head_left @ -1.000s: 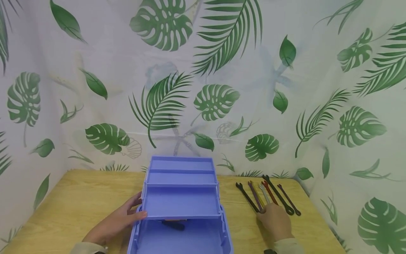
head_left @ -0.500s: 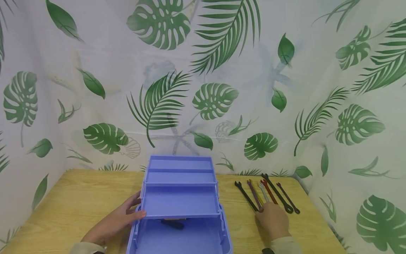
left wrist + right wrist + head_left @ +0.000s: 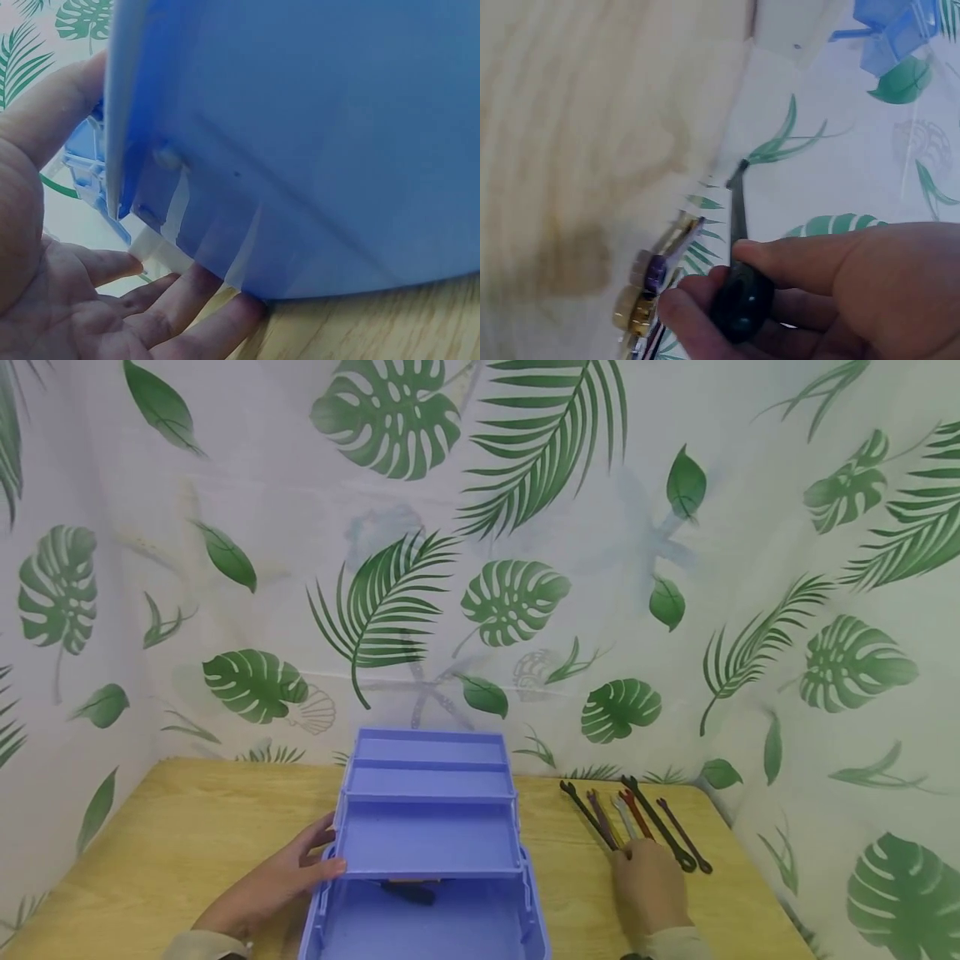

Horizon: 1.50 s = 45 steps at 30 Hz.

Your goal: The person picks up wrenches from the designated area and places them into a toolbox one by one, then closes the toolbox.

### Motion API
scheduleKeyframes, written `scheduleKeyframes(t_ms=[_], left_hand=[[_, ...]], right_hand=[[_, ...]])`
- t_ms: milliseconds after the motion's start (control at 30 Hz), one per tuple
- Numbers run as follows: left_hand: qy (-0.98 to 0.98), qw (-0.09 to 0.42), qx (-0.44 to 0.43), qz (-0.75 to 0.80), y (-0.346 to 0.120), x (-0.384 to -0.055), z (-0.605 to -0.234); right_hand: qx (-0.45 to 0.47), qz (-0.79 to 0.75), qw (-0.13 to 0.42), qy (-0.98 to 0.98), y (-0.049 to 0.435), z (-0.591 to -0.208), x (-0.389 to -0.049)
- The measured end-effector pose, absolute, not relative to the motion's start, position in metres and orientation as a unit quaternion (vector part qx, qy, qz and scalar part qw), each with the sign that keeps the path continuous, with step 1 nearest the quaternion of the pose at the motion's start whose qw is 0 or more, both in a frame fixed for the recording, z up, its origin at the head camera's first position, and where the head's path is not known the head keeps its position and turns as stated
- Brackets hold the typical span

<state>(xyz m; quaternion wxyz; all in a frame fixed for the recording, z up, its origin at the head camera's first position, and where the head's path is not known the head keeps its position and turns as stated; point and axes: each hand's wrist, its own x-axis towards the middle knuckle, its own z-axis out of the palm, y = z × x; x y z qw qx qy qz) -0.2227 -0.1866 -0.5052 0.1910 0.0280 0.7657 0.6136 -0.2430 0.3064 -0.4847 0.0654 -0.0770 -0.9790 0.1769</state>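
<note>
A blue toolbox [image 3: 431, 918] stands at the centre of the table, its stepped trays [image 3: 431, 835] raised. My left hand [image 3: 281, 881] holds its left side, thumb on the lower tray's front corner. In the left wrist view, the other fingers [image 3: 172, 311] touch the box's outer wall. To the right, my right hand [image 3: 651, 881] pinches a black combination wrench [image 3: 739, 210] near its ring end, with the far end raised in the right wrist view. Beside it lie several wrenches: purple [image 3: 600, 812], yellow, silver [image 3: 625, 818], red [image 3: 637, 817], large black [image 3: 660, 825] and small dark purple [image 3: 684, 835].
Inside the box, partly under the lower tray, lies a tool with a black handle [image 3: 411, 892] and an orange part. The wooden table [image 3: 187, 827] ends at a leaf-printed backdrop [image 3: 540, 693] behind and on both sides.
The right hand has shifted slightly right with the black wrench, which now looks tilted, its far end higher off the table. My left hand and the toolbox stay put.
</note>
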Motion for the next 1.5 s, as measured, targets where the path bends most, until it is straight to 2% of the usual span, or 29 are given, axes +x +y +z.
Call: scheduleKeyframes(t_ms=[200, 333, 800, 1233, 1500], left_hand=[[0.776, 0.179, 0.037, 0.603, -0.186, -0.223, -0.504], [0.775, 0.177, 0.040, 0.605, -0.186, -0.222, -0.503], [0.776, 0.171, 0.046, 0.605, -0.186, -0.222, -0.505], [0.774, 0.170, 0.048, 0.607, -0.188, -0.221, -0.506], [0.784, 0.174, 0.033, 0.595, -0.186, -0.220, -0.503]], right_hand=[[-0.037, 0.171, 0.137, -0.975, 0.303, -0.474, -0.243], [-0.019, 0.174, 0.155, -0.972, 0.301, -0.474, -0.245], [-0.033, 0.163, 0.164, -0.972, 0.294, -0.469, -0.241], [-0.002, 0.166, 0.210, -0.964, 0.288, -0.476, -0.243], [-0.007, 0.172, 0.195, -0.966, 0.285, -0.469, -0.241]])
